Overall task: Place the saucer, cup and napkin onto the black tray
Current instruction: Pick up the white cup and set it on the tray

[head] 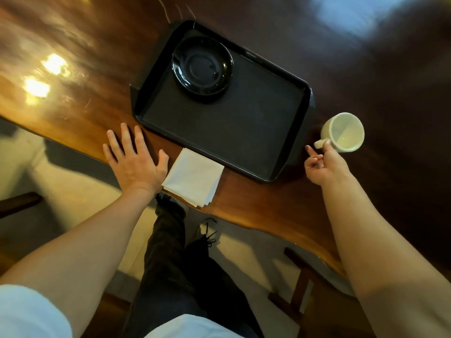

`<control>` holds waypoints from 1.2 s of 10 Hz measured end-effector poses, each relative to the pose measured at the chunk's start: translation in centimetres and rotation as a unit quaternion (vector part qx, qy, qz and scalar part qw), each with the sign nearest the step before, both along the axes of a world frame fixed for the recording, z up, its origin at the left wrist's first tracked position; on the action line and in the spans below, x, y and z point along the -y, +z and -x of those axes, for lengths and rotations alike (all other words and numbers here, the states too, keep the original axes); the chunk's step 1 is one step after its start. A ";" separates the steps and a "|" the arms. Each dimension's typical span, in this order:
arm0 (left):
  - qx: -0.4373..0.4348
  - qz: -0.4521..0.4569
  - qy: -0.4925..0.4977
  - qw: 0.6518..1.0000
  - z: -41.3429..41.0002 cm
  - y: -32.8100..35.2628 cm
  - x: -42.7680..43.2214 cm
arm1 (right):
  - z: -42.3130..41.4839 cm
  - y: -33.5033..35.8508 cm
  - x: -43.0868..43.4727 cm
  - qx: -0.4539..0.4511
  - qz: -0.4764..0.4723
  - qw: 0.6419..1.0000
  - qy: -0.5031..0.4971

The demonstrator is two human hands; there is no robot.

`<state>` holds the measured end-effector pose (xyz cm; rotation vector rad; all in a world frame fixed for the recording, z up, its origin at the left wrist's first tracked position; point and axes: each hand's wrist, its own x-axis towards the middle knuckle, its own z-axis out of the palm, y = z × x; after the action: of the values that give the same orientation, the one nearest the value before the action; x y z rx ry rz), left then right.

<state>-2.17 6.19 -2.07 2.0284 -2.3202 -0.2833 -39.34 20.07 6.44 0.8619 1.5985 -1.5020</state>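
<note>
A black saucer [202,65] lies in the far left corner of the black tray [244,132]. To the right of the tray, my right hand [322,164] grips the handle of a white cup [343,131], which is tilted with its mouth toward me. A folded white napkin [192,176] rests on the table against the tray's near edge. My left hand [133,157] lies flat on the table with fingers spread, just left of the napkin, thumb close to its edge.
The wooden table [73,93] has a wavy near edge [256,215] close to the napkin. Below it are my legs and shoes [207,230], a pale floor and a wooden stool frame [300,284] at lower right.
</note>
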 end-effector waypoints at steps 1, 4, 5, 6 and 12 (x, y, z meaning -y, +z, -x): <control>0.005 0.001 0.001 1.000 0.0 -0.1 0.1 | 0.2 -0.3 0.0 0.021 0.032 0.999 -0.026; -0.005 0.014 0.001 1.000 0.1 0.0 -0.1 | 0.0 -0.4 -0.2 -0.022 0.024 0.999 -0.013; -0.005 0.013 0.001 1.000 0.0 0.0 0.0 | 0.0 -0.5 -0.4 -0.037 0.005 0.999 0.011; -0.006 0.015 -0.001 1.000 0.0 0.0 -0.1 | -0.1 -0.2 -0.6 -0.042 0.005 0.999 0.018; -0.031 0.008 0.002 0.999 -0.2 0.3 0.0 | -2.6 3.2 2.5 -0.103 0.020 0.988 0.114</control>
<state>-1.96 6.22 -1.75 1.9875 -2.2752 -0.3226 -36.78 17.53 9.63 0.4929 1.7438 -1.4906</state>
